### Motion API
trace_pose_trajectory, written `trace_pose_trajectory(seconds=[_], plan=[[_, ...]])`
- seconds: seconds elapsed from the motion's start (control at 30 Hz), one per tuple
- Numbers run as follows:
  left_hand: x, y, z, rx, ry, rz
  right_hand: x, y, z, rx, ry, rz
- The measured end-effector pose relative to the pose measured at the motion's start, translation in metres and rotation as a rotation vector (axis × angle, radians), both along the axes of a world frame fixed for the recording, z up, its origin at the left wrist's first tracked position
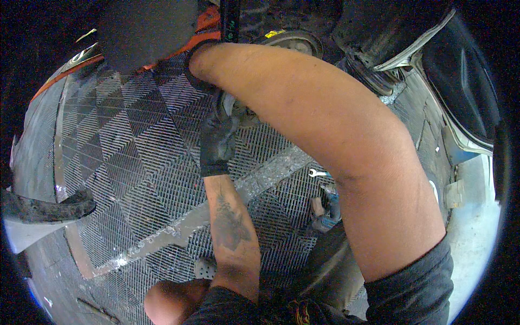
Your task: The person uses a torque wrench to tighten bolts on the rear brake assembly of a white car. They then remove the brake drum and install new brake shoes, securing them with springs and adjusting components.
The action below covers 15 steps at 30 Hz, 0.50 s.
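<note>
My left hand [218, 142], in a black glove, reaches up from the lower middle below a tattooed forearm. Its fingers curl at a greyish metal part [227, 104] under the car, whose exact kind I cannot make out. My bare right arm arches across from the lower right and ends at a dark glove cuff [198, 70]. Beyond that cuff my right hand is lost in shadow behind a dark panel [146, 32]. A black upright tube [230, 21] stands just above the cuff. Behind the forearm shows a round hub or brake part [295, 40] with a yellow mark.
On the grated tile floor [157, 135] lie an open-ended wrench [318, 173] and a blue-grey power tool [327, 208], partly hidden by my right arm. Orange bodywork or frame [208, 24] shows above. An open white vehicle door [471, 130] stands at right, a curved dark-edged panel [51, 208] at left.
</note>
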<state>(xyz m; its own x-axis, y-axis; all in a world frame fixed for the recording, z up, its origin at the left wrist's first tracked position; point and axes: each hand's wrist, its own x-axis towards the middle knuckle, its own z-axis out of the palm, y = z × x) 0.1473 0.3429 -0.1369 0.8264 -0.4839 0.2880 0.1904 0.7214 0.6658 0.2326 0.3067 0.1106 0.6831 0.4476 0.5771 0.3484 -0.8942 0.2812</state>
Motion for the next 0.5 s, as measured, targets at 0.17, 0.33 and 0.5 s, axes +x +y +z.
trace_pose_trajectory(seconds=[0.17, 0.33, 0.5], plan=[[0.01, 0.003, -0.01, 0.029, 0.004, -0.062, -0.024, -0.005, -0.001, 0.228, -0.134, 0.108], [0.017, 0.007, -0.015, 0.04, 0.019, -0.066, -0.075, -0.018, -0.019, 0.714, -0.384, 0.204], [0.019, 0.011, -0.011, 0.054, 0.02, -0.064, -0.145, -0.035, -0.083, 1.184, -0.7, -0.028]])
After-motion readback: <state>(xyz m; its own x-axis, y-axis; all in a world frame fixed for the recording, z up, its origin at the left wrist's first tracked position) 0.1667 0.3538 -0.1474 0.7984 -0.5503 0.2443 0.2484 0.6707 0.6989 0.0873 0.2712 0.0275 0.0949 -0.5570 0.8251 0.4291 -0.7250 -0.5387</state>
